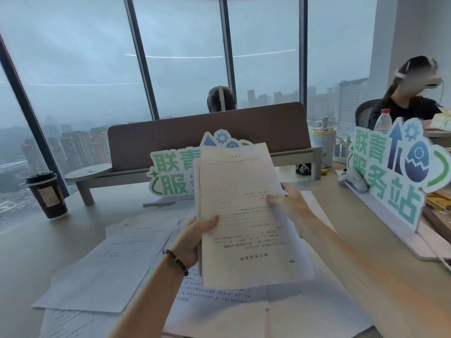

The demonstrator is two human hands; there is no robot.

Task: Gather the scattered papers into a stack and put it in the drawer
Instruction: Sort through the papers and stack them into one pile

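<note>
Loose sheets lie overlapped on the table directly below the camera, spread left, centre and right beneath the forearms. Above them, a partial stack is held clear of the table, tilted toward the viewer. The left hand grips its left edge, thumb on the front face. The right hand pinches its right edge, fingers curled over the sheets.

Status, as judged: gathering is partly complete. Several sheets are collected; many remain scattered on the table. Squaring the stack is not yet done. No drawer is in view, so stowing remains outstanding.
</note>
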